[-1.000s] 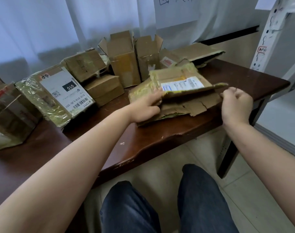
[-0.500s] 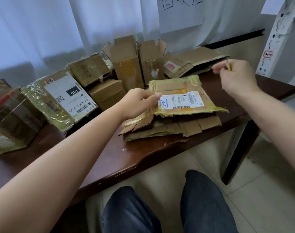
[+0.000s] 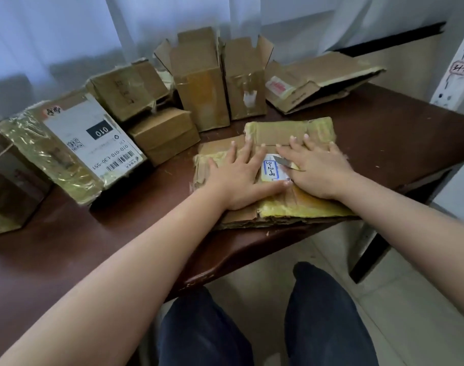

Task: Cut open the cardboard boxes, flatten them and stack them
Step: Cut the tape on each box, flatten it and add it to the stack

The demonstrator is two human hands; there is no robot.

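The flattened box (image 3: 291, 165) lies at the table's (image 3: 384, 133) near edge. Left hand (image 3: 239, 178) and right hand (image 3: 315, 170) press it with straight, spread fingers, a small blade (image 3: 281, 161) under the right thumb. Behind it stand two open boxes (image 3: 202, 83).

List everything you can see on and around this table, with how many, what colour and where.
flattened box stack: one pile, brown with yellow tape, near table edge, under both hands
blade: one, grey, sticking out from under the right hand
large labelled box: one, brown with white label, left
upright open boxes: two, brown, back centre
closed small boxes: two, brown, centre left, one behind the other
collapsed box: one, brown, back right
table: one, dark brown
left hand: flat on the stack
right hand: flat on the stack, over the blade
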